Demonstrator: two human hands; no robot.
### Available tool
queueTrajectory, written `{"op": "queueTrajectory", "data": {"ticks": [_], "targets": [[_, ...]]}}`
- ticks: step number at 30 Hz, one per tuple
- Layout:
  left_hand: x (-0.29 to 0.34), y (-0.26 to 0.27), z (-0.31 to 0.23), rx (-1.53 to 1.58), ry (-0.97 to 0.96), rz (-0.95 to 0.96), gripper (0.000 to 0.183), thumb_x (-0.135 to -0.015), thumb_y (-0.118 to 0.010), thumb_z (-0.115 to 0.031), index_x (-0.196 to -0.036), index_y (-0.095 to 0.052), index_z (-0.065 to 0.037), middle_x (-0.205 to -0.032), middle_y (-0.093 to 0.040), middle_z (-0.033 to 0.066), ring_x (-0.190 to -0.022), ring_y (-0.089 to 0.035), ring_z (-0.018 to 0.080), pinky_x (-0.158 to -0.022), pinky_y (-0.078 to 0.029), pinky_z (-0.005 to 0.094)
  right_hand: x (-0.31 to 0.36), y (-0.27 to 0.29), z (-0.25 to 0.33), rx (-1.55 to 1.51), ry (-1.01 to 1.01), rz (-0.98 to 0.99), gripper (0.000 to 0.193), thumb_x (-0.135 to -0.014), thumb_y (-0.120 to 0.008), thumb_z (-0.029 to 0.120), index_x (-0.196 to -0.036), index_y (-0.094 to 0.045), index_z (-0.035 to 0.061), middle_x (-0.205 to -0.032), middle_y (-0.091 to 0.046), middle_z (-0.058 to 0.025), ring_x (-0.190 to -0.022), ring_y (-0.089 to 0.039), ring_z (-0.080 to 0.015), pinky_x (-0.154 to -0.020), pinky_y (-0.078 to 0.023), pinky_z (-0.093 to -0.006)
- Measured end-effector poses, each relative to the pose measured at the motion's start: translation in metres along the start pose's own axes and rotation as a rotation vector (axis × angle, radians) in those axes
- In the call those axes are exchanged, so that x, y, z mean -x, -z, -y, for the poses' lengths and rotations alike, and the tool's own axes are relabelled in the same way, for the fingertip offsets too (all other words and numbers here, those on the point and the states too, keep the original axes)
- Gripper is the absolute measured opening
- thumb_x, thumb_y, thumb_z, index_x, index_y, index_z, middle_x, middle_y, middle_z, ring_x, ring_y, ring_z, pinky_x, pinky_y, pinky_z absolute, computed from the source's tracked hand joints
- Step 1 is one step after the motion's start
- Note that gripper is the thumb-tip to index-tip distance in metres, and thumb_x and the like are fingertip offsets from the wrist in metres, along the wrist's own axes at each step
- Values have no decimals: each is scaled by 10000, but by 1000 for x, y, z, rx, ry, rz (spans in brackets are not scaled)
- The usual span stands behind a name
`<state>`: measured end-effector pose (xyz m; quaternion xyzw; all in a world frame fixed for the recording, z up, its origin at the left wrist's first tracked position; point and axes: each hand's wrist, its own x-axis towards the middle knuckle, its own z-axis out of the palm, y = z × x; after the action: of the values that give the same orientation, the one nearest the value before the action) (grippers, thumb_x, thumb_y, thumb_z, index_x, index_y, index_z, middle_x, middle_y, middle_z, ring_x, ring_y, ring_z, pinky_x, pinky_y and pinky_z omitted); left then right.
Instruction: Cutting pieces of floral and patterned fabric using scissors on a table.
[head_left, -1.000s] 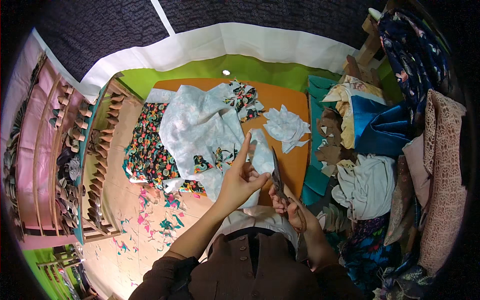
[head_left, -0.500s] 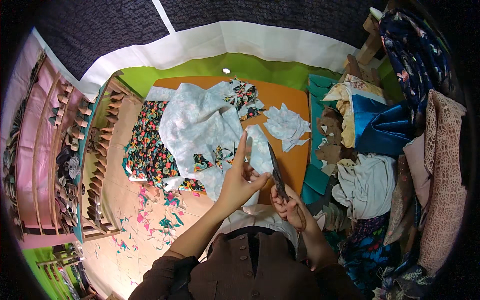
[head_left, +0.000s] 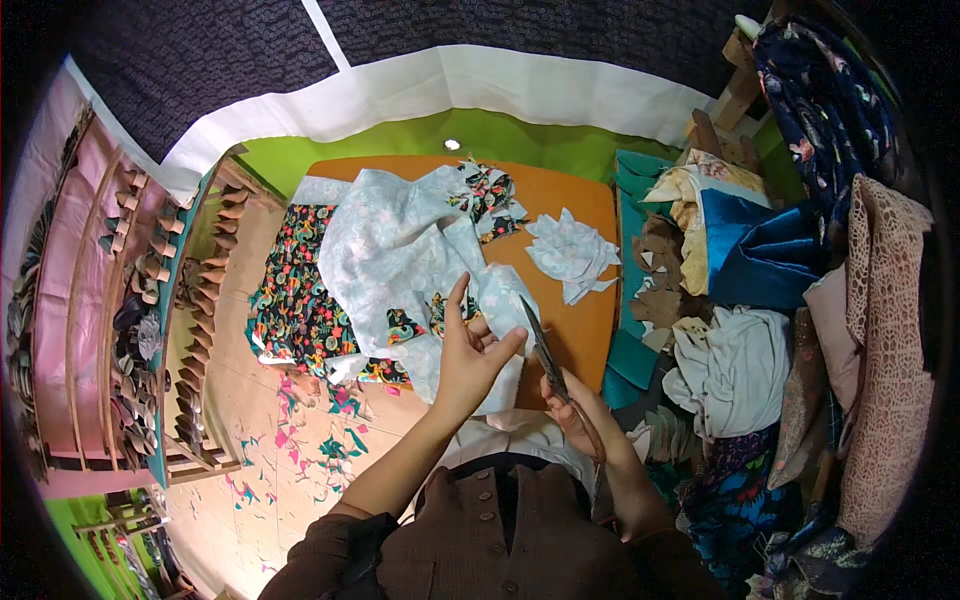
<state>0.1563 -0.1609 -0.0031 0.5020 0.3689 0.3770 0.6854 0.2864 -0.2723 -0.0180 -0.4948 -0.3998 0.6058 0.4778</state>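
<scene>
The person is mid-cut. The right hand (head_left: 578, 415) is closed through the handles of the scissors (head_left: 545, 350), whose blades point up and away, their tips just beside the left thumb. The left hand (head_left: 470, 355) pinches the near edge of the pale cloth (head_left: 400, 250) between thumb and curled fingers, the forefinger standing straight up. Whether the blades are apart or together I cannot tell; they show as one thin dark line.

The cloth spreads away from the left hand over the orange table (head_left: 580, 330), its hem hanging toward the person's lap. To my eye the next move needs the left hand to keep that edge taut and feed it to the blades.

Beyond the scissors lies a pile of white cut pieces (head_left: 570, 252), apart from the work. Under the cloth's left side a dark floral fabric (head_left: 290, 300) overlaps; it could get caught in the cut. Heaped fabrics (head_left: 740, 260) crowd the right, near the scissor elbow.
</scene>
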Motion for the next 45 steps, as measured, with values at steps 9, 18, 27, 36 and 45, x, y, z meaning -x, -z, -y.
{"op": "queueTrajectory", "data": {"ticks": [9,18,27,36,45], "targets": [[5,0,2,-181,-27,-55,863,-719,-587,60,-1306,22,-110,-738,-582,132,-603,-581,162,-544,-482,251,1,3,8,26,-175,19,717,-658,-463,680,-948,-396,27,-734,-308,36,-641,-288,-31,-561,-274,-145],[6,6,-8,-310,36,59,923,-707,-594,62,-1306,83,-122,-702,-578,138,-585,-587,169,-528,-474,249,-1,5,-2,-335,-320,43,737,-630,-425,717,-892,-404,29,-730,-330,30,-589,-290,-32,-483,-234,-153],[11,10,-17,-356,71,48,966,-667,-637,-11,-1300,92,-37,-519,-531,50,-473,-522,109,-486,-407,203,-2,1,-3,76,-15,76,754,-639,-401,728,-928,-404,31,-715,-333,34,-571,-287,-29,-476,-228,-148],[14,13,-7,-284,-13,29,818,-713,-605,26,-1305,-51,-79,-666,-513,60,-597,-548,124,-556,-467,234,-3,1,0,108,-23,115,703,-707,-450,646,-1023,-389,22,-836,-355,4,-698,-329,-50,-599,-294,-148],[14,19,1,-240,-64,-82,792,-735,-586,28,-1289,-29,-75,-638,-514,54,-490,-516,110,-460,-428,215,-7,-15,-4,-44,-75,68,748,-664,-441,698,-1003,-398,33,-778,-347,23,-614,-341,-21,-504,-287,-142]]}}
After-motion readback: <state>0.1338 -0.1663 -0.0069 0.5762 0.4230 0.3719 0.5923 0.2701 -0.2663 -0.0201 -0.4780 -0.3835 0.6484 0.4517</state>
